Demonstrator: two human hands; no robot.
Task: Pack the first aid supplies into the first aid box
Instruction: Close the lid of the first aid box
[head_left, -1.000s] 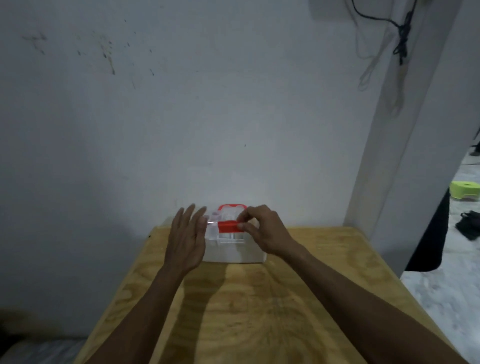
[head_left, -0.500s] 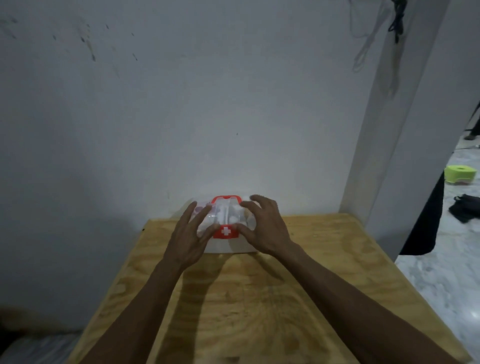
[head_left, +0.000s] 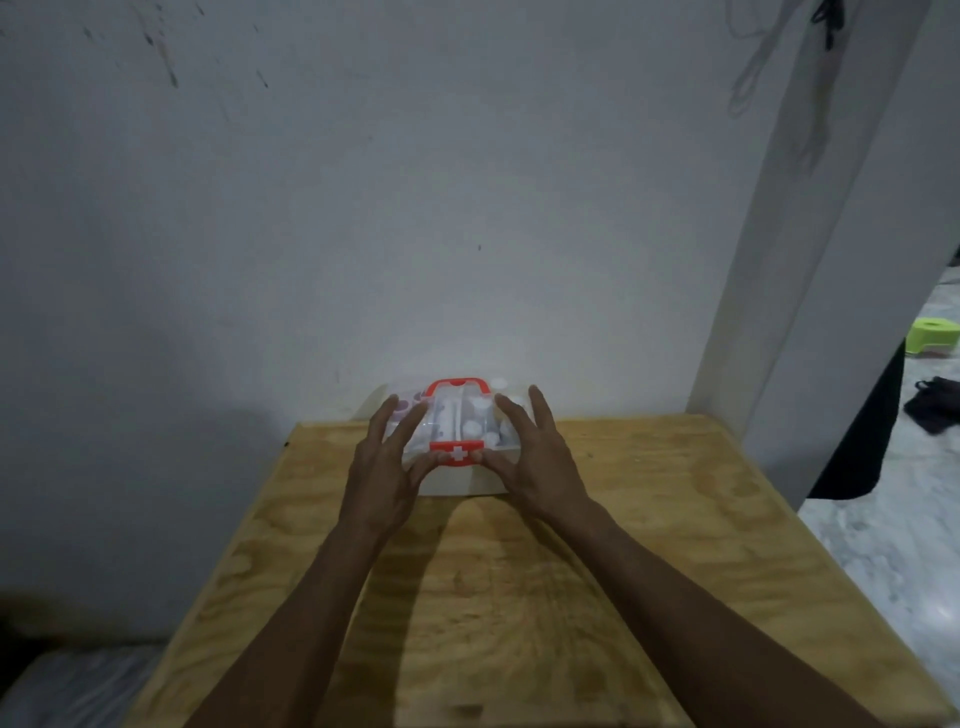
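A: Pressing the see-through lid (head_left: 457, 418) down on the first aid box (head_left: 460, 475) at the bench's (head_left: 519, 597) twelve o'clock edge. The left hand (head_left: 387, 467) and right hand (head_left: 530, 457) are spread flat on it, thumbs beside the red latch (head_left: 457, 451).

B: What next?

A: I think snap that latch shut.

B: Any words?

A: Only a white cross on the latch.

- A plywood table (head_left: 649, 519) stands against a white wall (head_left: 363, 208) marked with dark smudges at 11 o'clock.
- A white pillar (head_left: 841, 260) rises at 2 o'clock, cords (head_left: 753, 78) hanging beside it.
- At 3 o'clock, marble floor (head_left: 893, 530) holds a lime-green stool (head_left: 935, 338).
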